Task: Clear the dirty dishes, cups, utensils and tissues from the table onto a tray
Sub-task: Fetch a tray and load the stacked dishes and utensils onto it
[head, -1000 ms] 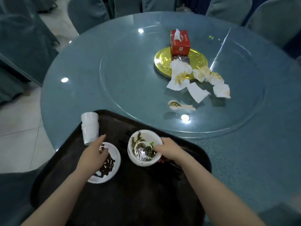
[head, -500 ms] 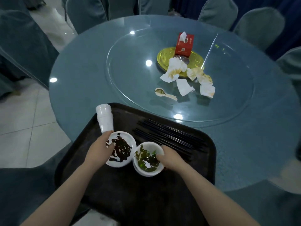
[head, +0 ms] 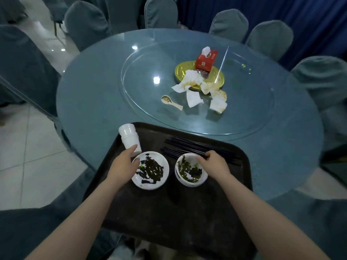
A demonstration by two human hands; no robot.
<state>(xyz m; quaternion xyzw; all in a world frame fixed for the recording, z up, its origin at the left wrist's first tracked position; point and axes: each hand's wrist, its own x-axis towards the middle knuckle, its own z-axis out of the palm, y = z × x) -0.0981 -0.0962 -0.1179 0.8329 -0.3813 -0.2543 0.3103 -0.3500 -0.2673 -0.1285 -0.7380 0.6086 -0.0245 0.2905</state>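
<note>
Head view is all we have, looking down over our two bare forearms at a dark tray (head: 234, 194) set on the near edge of a round glass-topped table (head: 90, 102). Our left hand (head: 123, 163) rests at the rim of a white plate (head: 151, 170) smeared with dark sauce; the thumb lies on the plate's edge and the fingertips reach up against a stack of white cups (head: 129, 139) standing at the tray's far left corner. We cannot tell whether the fingers grip the cups or only touch them, since the back of the hand hides them. Our right hand (head: 214, 163) sits at the far right rim of a white bowl (head: 191, 172) holding green and dark scraps; its fingers curl down over a bundle of black chopsticks (head: 189, 145) lying across the tray just behind the bowl, and whether they pinch the chopsticks or the bowl's rim is hidden.

Out on the glass turntable (head: 142, 109) lie a soiled white spoon (head: 170, 102) and, just to its right, a scatter of stained crumpled tissues (head: 195, 89). Some of them overlap a gold plate (head: 182, 70), on which a red tissue box (head: 206, 61) stands. The near edge of the tray is cut off by the bottom of the view.
</note>
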